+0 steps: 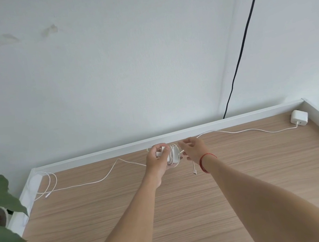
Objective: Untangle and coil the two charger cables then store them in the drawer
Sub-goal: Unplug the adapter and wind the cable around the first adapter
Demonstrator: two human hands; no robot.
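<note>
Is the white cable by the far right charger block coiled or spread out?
Spread out: the thin white cable trails across the wooden desktop from the white charger block.

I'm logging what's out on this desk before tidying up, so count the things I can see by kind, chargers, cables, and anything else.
White charger bricks: 2, one in the left hand at, one at the desk's far right corner
White cables: 2, and
Black cable on the wall: 1
Potted plant: 1
Total: 6

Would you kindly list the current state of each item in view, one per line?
Left hand: closed around the coiled charger.
Right hand: fingers open beside the coil.
Loose cable: uncoiled, trailing left across the desk.
Second charger: lying at far right, cable stretched out.
</note>
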